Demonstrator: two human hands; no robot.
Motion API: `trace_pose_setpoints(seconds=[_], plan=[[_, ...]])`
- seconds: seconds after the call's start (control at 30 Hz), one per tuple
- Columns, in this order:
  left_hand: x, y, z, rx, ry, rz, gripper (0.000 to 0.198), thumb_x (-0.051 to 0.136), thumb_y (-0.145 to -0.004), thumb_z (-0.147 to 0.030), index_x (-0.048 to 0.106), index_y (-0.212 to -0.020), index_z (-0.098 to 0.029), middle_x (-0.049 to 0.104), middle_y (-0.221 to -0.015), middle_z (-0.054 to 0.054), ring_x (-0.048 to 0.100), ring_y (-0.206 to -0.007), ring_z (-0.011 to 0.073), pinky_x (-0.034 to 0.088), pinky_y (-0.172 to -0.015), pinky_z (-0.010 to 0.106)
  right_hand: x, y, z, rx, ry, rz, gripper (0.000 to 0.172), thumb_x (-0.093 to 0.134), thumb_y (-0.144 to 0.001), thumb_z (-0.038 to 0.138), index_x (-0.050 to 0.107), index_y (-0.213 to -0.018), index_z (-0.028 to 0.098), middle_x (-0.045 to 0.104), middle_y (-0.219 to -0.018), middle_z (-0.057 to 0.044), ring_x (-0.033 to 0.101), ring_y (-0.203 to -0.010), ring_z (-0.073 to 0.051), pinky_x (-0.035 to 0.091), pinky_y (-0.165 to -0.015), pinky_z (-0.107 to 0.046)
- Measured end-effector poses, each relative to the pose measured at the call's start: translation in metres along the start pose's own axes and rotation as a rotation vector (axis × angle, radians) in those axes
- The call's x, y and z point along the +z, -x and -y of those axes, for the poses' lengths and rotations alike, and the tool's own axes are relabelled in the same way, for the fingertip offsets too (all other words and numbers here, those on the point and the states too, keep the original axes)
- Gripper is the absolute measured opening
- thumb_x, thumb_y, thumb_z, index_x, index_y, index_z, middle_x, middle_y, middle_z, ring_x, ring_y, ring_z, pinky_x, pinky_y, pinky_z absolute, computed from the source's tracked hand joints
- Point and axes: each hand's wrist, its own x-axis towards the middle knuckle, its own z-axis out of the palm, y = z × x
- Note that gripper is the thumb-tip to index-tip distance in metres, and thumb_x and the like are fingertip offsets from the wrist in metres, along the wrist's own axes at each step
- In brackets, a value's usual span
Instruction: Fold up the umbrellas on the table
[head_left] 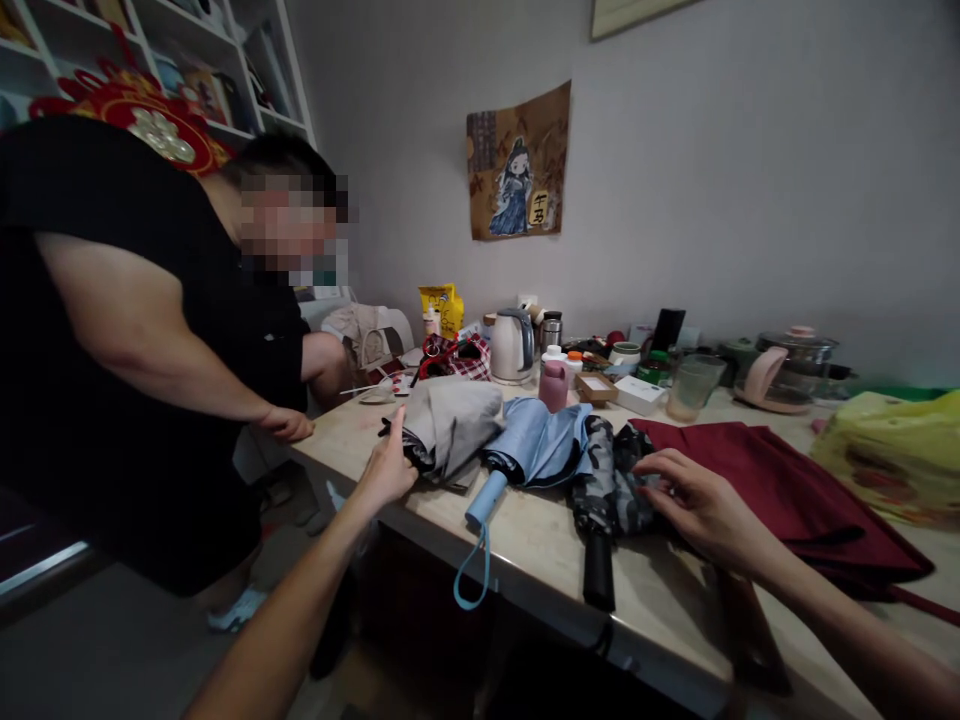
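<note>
And there they lay, a row of folded umbrellas across the tabletop (544, 540), with the left hand (390, 468) at one end of it! That hand was on the grey umbrella (454, 425), index finger stretched up along the cloth, the others apparently wrapped round the near end, the handle hidden behind them. A fair grip, too: the bunched canopy looked soft and loose, likely to sag if taken by the fabric, while the covered shaft promised the stiffness.

Over to the right hand (697, 500), poised at the camouflage umbrella (596, 465)! Its fingers were loosely curled and spread, thumb apart from index, pinching nothing visible; whether a fingertip brushed the cloth, I couldn't tell. The black handle (598, 572) jutted past the front edge, probably the firmest and heaviest part, and the best place to take hold.

Next door, the blue umbrella (544, 440) offered a chunky handle (486, 498) and a limp wrist loop (472, 575) dangling over the edge, a loop that could snag. And the dark red umbrella (780, 485), spread wide beneath the right forearm, looked light, floppy, perhaps a little slippery; its thin ribs were surely the fragile bit, better gathered gently than squeezed
</note>
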Motion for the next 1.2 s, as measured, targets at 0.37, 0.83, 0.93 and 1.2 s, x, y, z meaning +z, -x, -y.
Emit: trace_pose_setpoints(seconds=[0.37, 0.83, 0.93, 1.2], plan=[[0.007, 0.028, -0.051, 0.039, -0.373, -0.202, 0.063, 0.053, -0.087, -0.031, 0.040, -0.146, -0.012, 0.033, -0.146, 0.027, 0.041, -0.125, 0.0477, 0.042, -0.092, 0.060, -0.042, 0.095, -0.032, 0.281, 0.012, -0.208, 0.027, 0.059, -0.084, 0.043, 0.065, -0.097, 0.020, 0.069, -0.090, -0.008, 0.065, -0.073, -0.020, 0.054, -0.065, -0.031], [0.074, 0.044, -0.278, 0.518, 0.059, 0.475, 0.099, 0.072, -0.072, -0.036, 0.018, -0.154, -0.025, 0.004, -0.159, 0.023, 0.012, -0.141, 0.0553, 0.032, -0.099, 0.074, 0.004, 0.124, -0.042, 0.578, -0.002, -0.215, 0.063, 0.064, -0.070, 0.056, 0.051, -0.120, 0.019, 0.073, -0.092, -0.014, 0.071, -0.069, -0.029, 0.056, -0.062, -0.040], [0.096, 0.034, -0.276, 0.487, -0.014, 0.518, 0.097, 0.071, -0.068, -0.020, 0.024, -0.152, -0.028, 0.006, -0.158, 0.023, 0.025, -0.135, 0.0556, 0.039, -0.094, 0.070, 0.010, 0.110, -0.035, 0.514, 0.060, -0.193, 0.057, 0.061, -0.071, 0.047, 0.049, -0.118, 0.018, 0.069, -0.101, -0.014, 0.071, -0.086, -0.031, 0.056, -0.075, -0.043], [0.100, 0.012, -0.221, 0.461, -0.115, 0.379, 0.079, 0.060, -0.074, -0.011, 0.036, -0.148, -0.024, 0.026, -0.149, 0.024, 0.048, -0.122, 0.0457, 0.042, -0.096, 0.058, 0.032, 0.092, 0.007, 0.646, 0.131, -0.065, 0.062, 0.052, -0.073, 0.020, 0.044, -0.133, 0.007, 0.061, -0.104, -0.018, 0.063, -0.100, -0.030, 0.051, -0.086, -0.041]])
